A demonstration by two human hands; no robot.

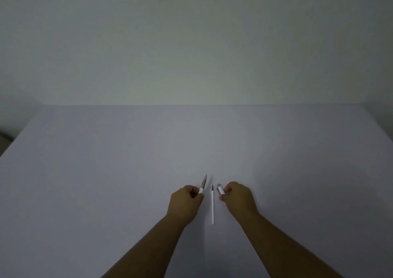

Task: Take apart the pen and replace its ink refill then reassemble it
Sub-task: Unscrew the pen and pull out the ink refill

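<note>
So the pen is already in two halves here, and I'd call this the middle of the job: taken apart, swap not finished.

Starting on the left, the left hand (187, 201) is closed around the front section of the pen (203, 185). The white collar sits at the fingers and the grey tapered tip pokes up and away from the person, leaning a bit to the right.

In the middle, between the two hands and touching neither, the refill (212, 205) lies flat on the table (106, 171). Its long axis runs nearly straight away from the person, dark writing tip at the far end, white tube toward the body. Can't tell whether it's the old one or the fresh one, it's dim and small.

On the right, the right hand (236, 194) pinches the rear barrel piece (220, 189), short and white with a silvery end aimed up and to the left.

My guess for the next move: free a hand, pick up the refill, then slide it tip-first into the front section in line with the bore before the halves go back together.
</note>
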